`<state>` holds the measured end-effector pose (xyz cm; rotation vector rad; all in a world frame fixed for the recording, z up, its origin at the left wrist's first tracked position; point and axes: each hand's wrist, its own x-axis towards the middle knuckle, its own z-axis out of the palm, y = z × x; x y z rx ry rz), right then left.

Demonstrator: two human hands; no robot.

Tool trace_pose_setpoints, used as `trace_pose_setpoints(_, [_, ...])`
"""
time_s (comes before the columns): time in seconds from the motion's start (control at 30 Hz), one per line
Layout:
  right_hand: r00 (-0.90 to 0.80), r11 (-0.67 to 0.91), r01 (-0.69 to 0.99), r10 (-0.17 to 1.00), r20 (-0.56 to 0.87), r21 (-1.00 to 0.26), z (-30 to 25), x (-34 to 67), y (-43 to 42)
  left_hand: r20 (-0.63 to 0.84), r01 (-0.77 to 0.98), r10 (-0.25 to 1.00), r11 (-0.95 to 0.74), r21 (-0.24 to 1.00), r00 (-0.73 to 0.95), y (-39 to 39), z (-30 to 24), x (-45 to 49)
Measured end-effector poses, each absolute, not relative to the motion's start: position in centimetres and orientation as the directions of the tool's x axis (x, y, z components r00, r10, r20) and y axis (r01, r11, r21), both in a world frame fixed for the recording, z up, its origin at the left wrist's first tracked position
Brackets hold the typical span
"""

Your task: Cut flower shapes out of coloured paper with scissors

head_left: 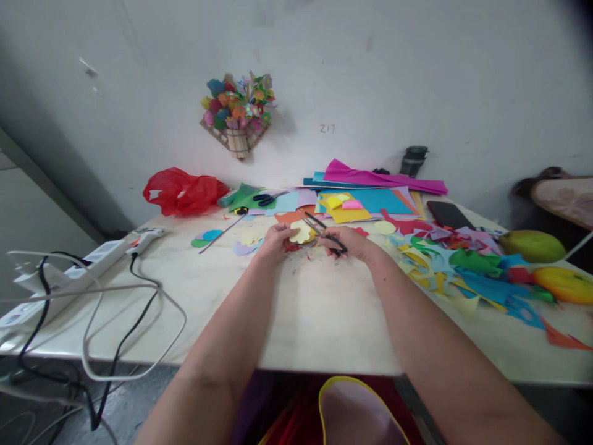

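Observation:
Pinched in my left hand (277, 240) is a pale yellow paper flower (302, 233) with a scalloped edge. My right hand (348, 241) is closed round the black handles of a pair of scissors (337, 242). Their blades point up and to the left, at the flower's right side, and stand slightly apart. Whether they touch the paper I cannot tell. Beneath my hands lie small red and yellow paper bits, partly hidden. A pale yellow paper disc (384, 228) lies right of my right hand. Left of my left hand are pale yellow and lilac paper shapes (248, 243).
Paper scraps (435, 259) cover the table's right side, near a phone (449, 214) and two mango-like fruits (532, 245). Coloured sheets (384, 201) and a second pair of scissors (266, 199) lie at the back. A red plastic bag (183, 191) and a corded power strip (99, 256) are left.

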<state>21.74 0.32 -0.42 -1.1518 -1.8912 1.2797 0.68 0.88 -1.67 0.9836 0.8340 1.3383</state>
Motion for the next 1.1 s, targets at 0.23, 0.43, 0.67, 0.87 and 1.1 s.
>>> trace_pose_setpoints(0.23, [-0.52, 0.175, 0.329, 0.854, -0.023, -0.928, -0.08, 21.92, -0.08, 0.046, -0.412, 0.989, 0.015, 0.911, 0.138, 0.28, -1.39, 0.93])
trace_pose_setpoints(0.43, [-0.536, 0.183, 0.329, 0.844, -0.023, -0.927, -0.13, 21.88, 0.08, 0.039, -0.425, 0.986, 0.034, 0.905, 0.162, 0.14, -1.41, 0.89])
trace_pose_setpoints(0.67, [-0.543, 0.181, 0.332, 0.839, -0.03, -0.926, -0.1, 21.99, 0.03, 0.044, -0.345, 0.973, 0.039, 0.938, 0.228, 0.16, -1.45, 0.69])
trace_pose_setpoints(0.87, [-0.56, 0.172, 0.351, 0.826, -0.059, -0.92, 0.41, 22.18, -0.51, 0.048, -0.32, 0.959, 0.045, 0.946, 0.278, 0.47, -1.78, 0.46])
trace_pose_setpoints(1.1, [-0.552, 0.17, 0.366, 0.831, -0.067, -0.915, 0.35, 22.24, -0.42, 0.055, -0.32, 0.948, 0.051, 0.946, 0.315, 0.38, -1.78, 0.37])
